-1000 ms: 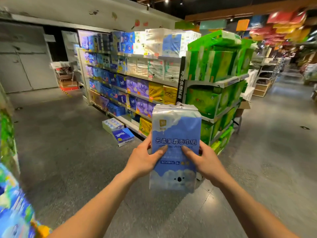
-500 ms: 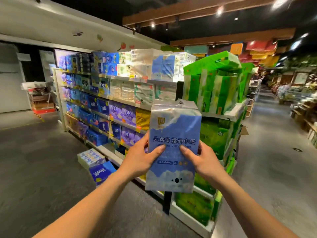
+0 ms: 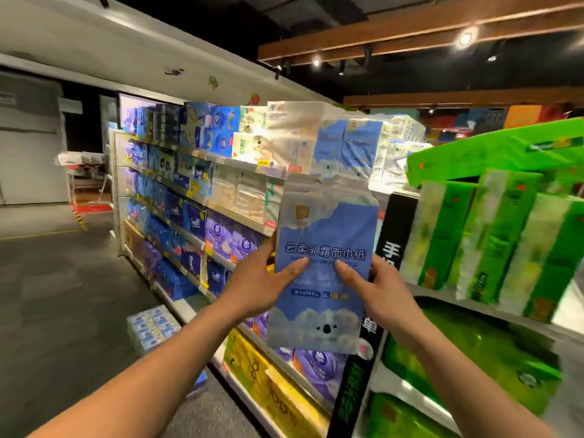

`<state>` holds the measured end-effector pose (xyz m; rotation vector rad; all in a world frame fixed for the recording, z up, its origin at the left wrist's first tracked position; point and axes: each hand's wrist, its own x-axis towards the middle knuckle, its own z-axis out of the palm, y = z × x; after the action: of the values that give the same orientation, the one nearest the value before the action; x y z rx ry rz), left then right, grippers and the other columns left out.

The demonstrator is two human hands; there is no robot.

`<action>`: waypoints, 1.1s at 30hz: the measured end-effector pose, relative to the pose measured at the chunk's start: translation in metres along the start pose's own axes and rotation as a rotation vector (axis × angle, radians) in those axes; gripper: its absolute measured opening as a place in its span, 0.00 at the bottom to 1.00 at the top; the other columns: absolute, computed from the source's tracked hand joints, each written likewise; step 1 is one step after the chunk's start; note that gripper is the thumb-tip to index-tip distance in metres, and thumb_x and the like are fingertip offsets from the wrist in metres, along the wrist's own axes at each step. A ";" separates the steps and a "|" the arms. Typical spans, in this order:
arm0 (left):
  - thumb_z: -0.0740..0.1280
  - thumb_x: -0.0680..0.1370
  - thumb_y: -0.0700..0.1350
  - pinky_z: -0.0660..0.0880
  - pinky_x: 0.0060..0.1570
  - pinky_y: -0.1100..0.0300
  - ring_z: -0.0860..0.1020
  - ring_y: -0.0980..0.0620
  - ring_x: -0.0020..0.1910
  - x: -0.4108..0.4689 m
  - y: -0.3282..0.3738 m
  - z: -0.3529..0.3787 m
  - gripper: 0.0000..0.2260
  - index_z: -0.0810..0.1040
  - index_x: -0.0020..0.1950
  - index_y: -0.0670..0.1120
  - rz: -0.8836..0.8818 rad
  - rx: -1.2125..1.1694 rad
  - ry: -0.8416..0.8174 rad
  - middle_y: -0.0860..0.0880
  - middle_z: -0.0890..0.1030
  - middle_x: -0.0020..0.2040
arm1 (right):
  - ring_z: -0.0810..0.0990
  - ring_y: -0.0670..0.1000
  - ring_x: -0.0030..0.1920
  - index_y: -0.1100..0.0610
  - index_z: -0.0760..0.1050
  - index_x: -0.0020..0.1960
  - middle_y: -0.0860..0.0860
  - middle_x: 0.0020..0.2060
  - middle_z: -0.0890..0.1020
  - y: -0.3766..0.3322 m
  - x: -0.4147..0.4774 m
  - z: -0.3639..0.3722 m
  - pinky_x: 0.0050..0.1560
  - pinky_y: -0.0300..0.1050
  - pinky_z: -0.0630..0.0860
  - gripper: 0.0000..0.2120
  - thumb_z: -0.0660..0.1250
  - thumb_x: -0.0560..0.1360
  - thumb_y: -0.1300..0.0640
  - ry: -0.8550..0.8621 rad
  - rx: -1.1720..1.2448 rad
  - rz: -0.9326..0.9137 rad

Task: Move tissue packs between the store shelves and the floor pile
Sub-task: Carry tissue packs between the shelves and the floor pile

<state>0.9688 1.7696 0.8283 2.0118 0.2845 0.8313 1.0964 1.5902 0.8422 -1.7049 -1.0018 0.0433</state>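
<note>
A tall blue and white tissue pack [image 3: 325, 235] with a koala print stands upright in front of me, held from both sides. My left hand [image 3: 259, 279] grips its left edge with the thumb across the front. My right hand [image 3: 376, 289] grips the right edge the same way. Just above it, matching blue packs [image 3: 347, 147] stand on the top shelf [image 3: 252, 164] of the store shelving. A few packs [image 3: 151, 327] lie on the floor beside the shelf base.
Shelves of blue, purple and yellow tissue packs [image 3: 196, 216] run away to the left. Green packs [image 3: 493, 241] fill the end rack on the right. A black signpost [image 3: 369, 311] stands at the shelf corner. Grey floor [image 3: 63, 295] stretches to the left.
I have come closer to the shelving and the pack has risen in both hands, from the middle shelves up to just below the top shelf.
</note>
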 end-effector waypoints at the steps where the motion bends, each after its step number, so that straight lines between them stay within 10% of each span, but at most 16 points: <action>1: 0.70 0.75 0.65 0.78 0.60 0.49 0.80 0.63 0.56 0.027 -0.014 -0.006 0.20 0.76 0.64 0.61 0.020 0.007 -0.004 0.63 0.83 0.55 | 0.85 0.42 0.51 0.46 0.79 0.60 0.40 0.52 0.86 0.008 0.025 0.009 0.54 0.55 0.83 0.20 0.69 0.72 0.37 0.019 0.005 -0.002; 13: 0.70 0.77 0.62 0.78 0.59 0.50 0.80 0.63 0.55 0.345 -0.055 -0.008 0.10 0.74 0.56 0.69 0.354 -0.066 -0.241 0.67 0.81 0.52 | 0.86 0.46 0.51 0.54 0.80 0.58 0.45 0.50 0.87 0.040 0.274 0.002 0.54 0.58 0.83 0.11 0.71 0.78 0.51 0.383 -0.177 -0.066; 21: 0.74 0.77 0.52 0.82 0.48 0.49 0.84 0.55 0.47 0.490 -0.007 0.071 0.11 0.79 0.58 0.56 0.522 -0.297 -0.318 0.57 0.84 0.48 | 0.83 0.37 0.42 0.60 0.81 0.60 0.43 0.45 0.87 0.029 0.371 -0.100 0.41 0.32 0.77 0.18 0.77 0.71 0.65 0.404 -0.442 -0.125; 27: 0.72 0.78 0.50 0.82 0.42 0.58 0.82 0.61 0.44 0.562 0.016 0.120 0.11 0.78 0.59 0.51 0.563 -0.342 -0.387 0.58 0.82 0.47 | 0.85 0.44 0.47 0.45 0.84 0.51 0.41 0.46 0.87 0.040 0.423 -0.156 0.51 0.49 0.82 0.19 0.81 0.61 0.45 0.595 -0.720 -0.117; 33: 0.74 0.77 0.51 0.83 0.48 0.56 0.82 0.60 0.46 0.608 0.010 0.148 0.14 0.77 0.60 0.50 0.607 -0.348 -0.415 0.57 0.83 0.48 | 0.85 0.48 0.49 0.49 0.85 0.53 0.47 0.48 0.87 0.052 0.452 -0.161 0.51 0.53 0.82 0.19 0.81 0.64 0.47 0.723 -0.934 -0.044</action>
<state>1.5185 1.9670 1.0538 1.8883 -0.6920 0.7297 1.4958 1.7475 1.0617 -2.2411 -0.5004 -1.1448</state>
